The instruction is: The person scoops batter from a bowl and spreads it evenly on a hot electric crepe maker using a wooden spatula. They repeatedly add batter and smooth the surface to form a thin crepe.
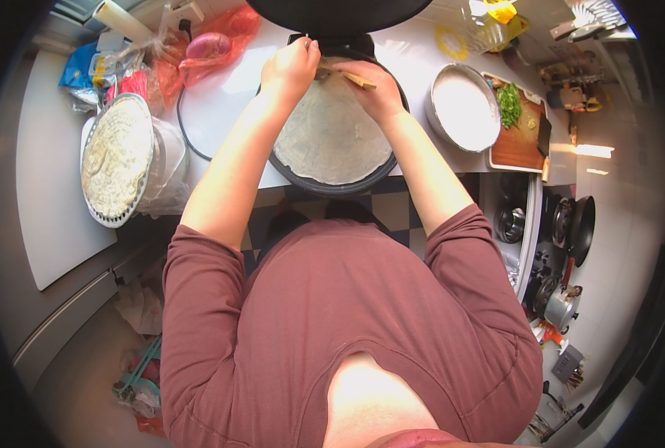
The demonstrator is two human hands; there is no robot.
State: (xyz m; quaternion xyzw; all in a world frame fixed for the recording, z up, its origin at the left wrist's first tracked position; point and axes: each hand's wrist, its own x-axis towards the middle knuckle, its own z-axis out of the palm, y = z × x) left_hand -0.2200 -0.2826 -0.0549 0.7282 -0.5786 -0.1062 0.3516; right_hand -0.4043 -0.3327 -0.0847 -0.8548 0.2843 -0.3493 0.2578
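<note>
A thin pale round of batter or pancake (335,131) covers the black round electric griddle (310,187), whose dark lid (341,14) stands raised behind it. Over the griddle's back left edge, my left hand (290,66) is closed around a thin metal utensil, perhaps a spoon; only parts of it show. My right hand (373,87) holds a wooden-handled tool (359,81) over the back of the round; its working end is hidden. A metal bowl of white batter (466,107) stands right of the griddle. At the left, cooked flatbreads (118,157) lie on a perforated metal tray (121,219).
Chopped greens (510,105) lie on a cutting board (514,147) beside a knife. A red plastic bag with an onion (207,46) is at the back left, near a black cord (180,117). A frying pan (581,224) and a pot (560,309) stand far right.
</note>
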